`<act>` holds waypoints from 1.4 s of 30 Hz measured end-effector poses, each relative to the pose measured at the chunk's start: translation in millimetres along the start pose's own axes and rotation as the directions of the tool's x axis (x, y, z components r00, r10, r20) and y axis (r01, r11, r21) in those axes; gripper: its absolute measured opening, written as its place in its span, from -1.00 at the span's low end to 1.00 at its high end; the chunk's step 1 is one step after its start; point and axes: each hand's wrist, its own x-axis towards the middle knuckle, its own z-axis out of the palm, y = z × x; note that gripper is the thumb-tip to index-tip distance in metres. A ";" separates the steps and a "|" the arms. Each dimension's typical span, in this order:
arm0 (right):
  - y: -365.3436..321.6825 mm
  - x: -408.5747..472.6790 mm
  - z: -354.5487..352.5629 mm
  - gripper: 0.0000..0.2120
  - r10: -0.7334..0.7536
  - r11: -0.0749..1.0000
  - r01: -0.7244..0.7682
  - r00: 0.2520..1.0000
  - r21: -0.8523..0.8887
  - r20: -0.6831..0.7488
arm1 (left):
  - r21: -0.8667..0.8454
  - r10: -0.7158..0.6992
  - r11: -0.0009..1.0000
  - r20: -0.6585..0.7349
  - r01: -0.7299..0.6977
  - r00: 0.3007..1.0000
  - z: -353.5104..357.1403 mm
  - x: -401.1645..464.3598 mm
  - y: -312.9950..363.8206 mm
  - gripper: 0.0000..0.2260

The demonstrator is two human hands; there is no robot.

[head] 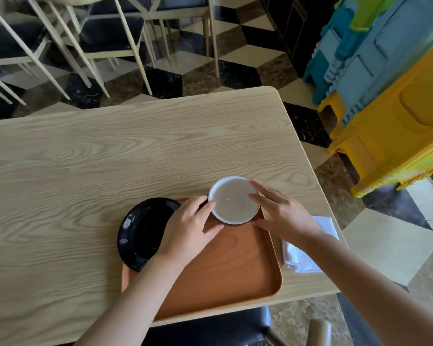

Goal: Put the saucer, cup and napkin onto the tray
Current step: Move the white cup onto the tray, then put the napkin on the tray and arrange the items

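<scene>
A white cup (234, 199) with a pale grey inside sits over the far right corner of the brown wooden tray (230, 265). My left hand (188, 231) holds its left rim and my right hand (283, 213) holds its right side. Whether the cup rests on the tray or hangs just above it, I cannot tell. A black saucer (140, 231) lies on the tray's far left corner, overhanging the edge; my left wrist covers part of it. A folded white napkin (300, 258) lies on the table just right of the tray, partly under my right forearm.
The light wooden table (110, 158) stretches far and left of the tray. Its right edge is close to the napkin. Stacked blue and yellow plastic stools (385, 96) stand at the right. Chairs (105, 41) stand beyond the table, and a black chair seat (210, 325) is below the near edge.
</scene>
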 end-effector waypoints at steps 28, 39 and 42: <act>29.2 -121.7 -4.1 -0.48 0.678 0.726 -0.663 0.735 0.183 -0.026 | 0.097 0.187 0.946 0.615 -0.309 0.766 63.3 -42.0 142.7 -0.40; 24.7 -99.6 -27.5 -0.88 0.839 0.443 -0.686 0.543 0.577 0.001 | -0.130 0.120 0.989 0.497 -0.063 0.860 53.6 -49.7 144.6 -0.50; 12.9 -98.1 -43.1 -0.81 0.801 0.449 -0.617 0.599 0.646 0.015 | -0.488 -0.099 0.835 0.323 0.255 0.941 43.4 -46.0 142.5 -0.61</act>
